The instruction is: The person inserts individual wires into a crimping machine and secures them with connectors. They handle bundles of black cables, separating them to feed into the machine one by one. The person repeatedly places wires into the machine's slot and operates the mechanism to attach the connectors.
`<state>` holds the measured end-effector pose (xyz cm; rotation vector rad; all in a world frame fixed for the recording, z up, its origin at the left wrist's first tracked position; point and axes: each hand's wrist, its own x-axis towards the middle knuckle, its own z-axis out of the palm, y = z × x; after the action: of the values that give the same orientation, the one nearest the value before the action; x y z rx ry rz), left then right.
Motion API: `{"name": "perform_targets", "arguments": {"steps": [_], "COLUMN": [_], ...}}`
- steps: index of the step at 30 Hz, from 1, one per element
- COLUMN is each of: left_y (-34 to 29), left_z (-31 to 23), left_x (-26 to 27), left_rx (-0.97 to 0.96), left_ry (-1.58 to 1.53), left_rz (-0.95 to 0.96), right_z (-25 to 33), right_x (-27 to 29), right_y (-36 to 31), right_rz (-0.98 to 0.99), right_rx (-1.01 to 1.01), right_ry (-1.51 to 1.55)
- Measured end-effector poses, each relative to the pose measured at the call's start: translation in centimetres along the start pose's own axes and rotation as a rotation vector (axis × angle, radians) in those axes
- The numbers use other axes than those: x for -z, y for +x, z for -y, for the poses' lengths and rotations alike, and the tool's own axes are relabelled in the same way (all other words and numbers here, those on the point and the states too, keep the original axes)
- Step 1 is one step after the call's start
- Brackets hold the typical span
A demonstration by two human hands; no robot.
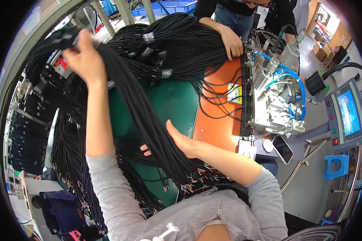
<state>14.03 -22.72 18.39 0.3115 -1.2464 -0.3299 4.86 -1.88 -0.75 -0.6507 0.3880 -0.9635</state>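
A long bundle of black cables (128, 94) slants from upper left down toward my body. My left hand (86, 62) is raised at its upper end and closed around it, a little smeared by motion. Lower down, my right hand (181, 140) cradles the same bundle, thumb up on one side and fingertips showing on the other. The bundle's lower end fans out into bare, coloured wire tips (193, 182) close to my chest. Beneath it, more black cables (138, 156) lie on a green work surface (165, 94).
Heaps of tied black cables (165, 40) cover the far side. Racks of hanging cables (28, 132) stand at left. An orange panel (217, 112) leads to a machine with blue tubes (277, 96), a control screen (347, 112) and a phone (282, 149). A co-worker's hand (231, 42) rests opposite.
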Motion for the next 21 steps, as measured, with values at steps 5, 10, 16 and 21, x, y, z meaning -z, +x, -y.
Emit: {"name": "perform_targets", "arguments": {"steps": [5, 10, 16, 21], "left_y": [0.2, -2.1, -4.5, -7.7], "left_z": [12.2, 13.5, 10.5, 11.0], "left_x": [-1.6, 4.3, 18.1, 28.7], "left_rx": [0.138, 0.21, -0.15, 0.239], "left_ry": [0.731, 0.725, 1.395, 1.564], "left_rz": [0.286, 0.838, 0.752, 0.634], "right_z": [3.5, 6.9, 6.8, 6.7], "right_x": [-0.5, 5.3, 6.2, 5.5], "right_y": [-1.6, -4.0, -4.6, -4.4], "right_rz": [-0.214, -0.536, -0.464, -0.428], "right_rx": [0.076, 0.147, 0.244, 0.296], "right_ry": [-0.117, 0.003, -0.019, -0.017]}}
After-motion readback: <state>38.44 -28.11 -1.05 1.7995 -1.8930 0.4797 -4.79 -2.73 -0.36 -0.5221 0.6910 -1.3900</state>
